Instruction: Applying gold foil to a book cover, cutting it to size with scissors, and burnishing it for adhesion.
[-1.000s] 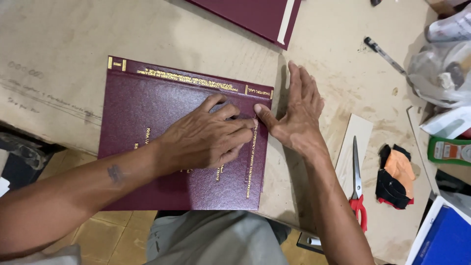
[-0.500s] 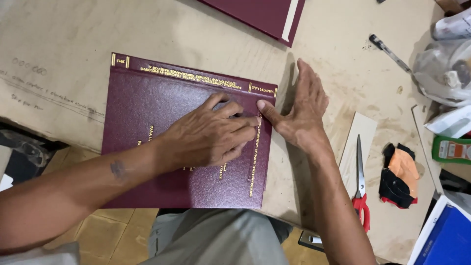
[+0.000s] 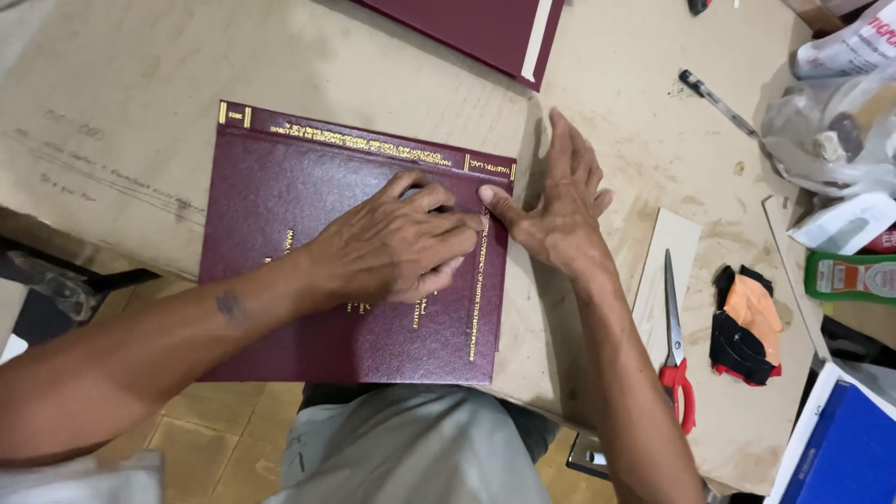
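Maroon hardcover book w/ gold lettering (image 3: 308, 243) lies flat at table's near edge, cover on. Left hand (image 3: 397, 245) presses it, fingers together, curled at hinge groove. Right hand (image 3: 560, 210) at 3 o'clock, fingers together, thumb on cover. Groove pressing looks unfinished. Red-handled scissors (image 3: 674, 350) unused, 4 o'clock.

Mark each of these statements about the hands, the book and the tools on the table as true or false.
1. The left hand presses flat on the maroon hardcover book. True.
2. The right hand holds the scissors. False: the red-handled scissors lie untouched on the table, to the right of that hand.
3. The right thumb touches the book's right edge. True.
4. The book lies open. False: it is closed, cover up.
5. A pen lies on the table beyond the right hand. True.
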